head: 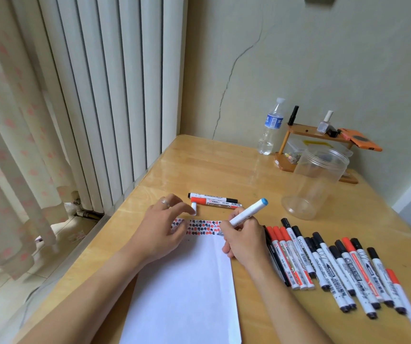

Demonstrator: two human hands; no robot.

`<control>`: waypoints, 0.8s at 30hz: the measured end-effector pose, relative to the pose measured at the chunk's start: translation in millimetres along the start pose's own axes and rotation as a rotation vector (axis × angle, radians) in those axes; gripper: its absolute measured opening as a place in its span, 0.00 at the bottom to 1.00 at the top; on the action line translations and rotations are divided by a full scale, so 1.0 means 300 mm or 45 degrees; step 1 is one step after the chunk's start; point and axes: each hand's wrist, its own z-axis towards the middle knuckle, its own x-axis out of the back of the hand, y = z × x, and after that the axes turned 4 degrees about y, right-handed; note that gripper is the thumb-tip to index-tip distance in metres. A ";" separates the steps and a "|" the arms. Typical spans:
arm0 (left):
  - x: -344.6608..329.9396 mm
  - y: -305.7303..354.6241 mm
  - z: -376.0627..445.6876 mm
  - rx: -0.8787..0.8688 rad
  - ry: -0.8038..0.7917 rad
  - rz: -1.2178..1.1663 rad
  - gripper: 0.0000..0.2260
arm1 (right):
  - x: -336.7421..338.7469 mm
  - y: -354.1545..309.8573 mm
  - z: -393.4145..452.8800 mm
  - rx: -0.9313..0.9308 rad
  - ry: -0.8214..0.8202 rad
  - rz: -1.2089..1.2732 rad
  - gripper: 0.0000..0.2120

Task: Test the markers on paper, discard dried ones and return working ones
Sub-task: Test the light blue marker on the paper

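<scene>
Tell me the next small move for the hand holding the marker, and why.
Probably stroke the tip sideways on the paper. The right hand holds the uncapped marker tip-down at the end of the row of marks, and the left hand pinches its cap, so no verdict yet.

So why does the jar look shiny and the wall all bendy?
Head view: daylight from the curtain side puts glare on the clear jar and table; the wide lens bows the radiator and wall edges; the markers look slightly soft.
</scene>
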 end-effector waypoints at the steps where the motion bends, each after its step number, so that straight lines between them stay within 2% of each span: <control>1: -0.004 -0.004 0.008 -0.009 -0.024 0.105 0.15 | 0.002 -0.002 -0.002 0.002 -0.004 0.004 0.05; 4: -0.020 -0.010 0.039 -0.034 -0.113 0.299 0.33 | 0.006 -0.006 -0.005 -0.003 -0.012 0.026 0.05; 7: -0.030 0.000 0.064 -0.014 -0.118 0.199 0.38 | 0.008 -0.006 -0.007 -0.001 -0.011 0.049 0.05; 10: -0.046 -0.012 0.087 -0.058 -0.072 0.270 0.33 | 0.011 -0.003 -0.008 0.005 -0.016 0.056 0.06; 13: -0.052 -0.009 0.116 -0.052 -0.116 0.310 0.24 | 0.014 0.003 -0.011 0.009 -0.019 0.070 0.06; 18: -0.052 0.001 0.124 -0.076 -0.004 0.459 0.10 | 0.011 0.012 -0.006 0.022 -0.025 0.093 0.06; 20: -0.046 0.011 0.111 -0.125 0.014 0.415 0.03 | 0.011 0.017 -0.004 0.023 -0.027 0.114 0.06; 23: -0.040 0.072 0.064 -0.042 0.053 0.202 0.13 | 0.009 0.026 0.003 0.041 -0.021 0.141 0.06; 24: -0.044 0.090 0.040 -0.015 0.082 0.130 0.14 | 0.007 0.029 0.009 0.049 -0.020 0.167 0.06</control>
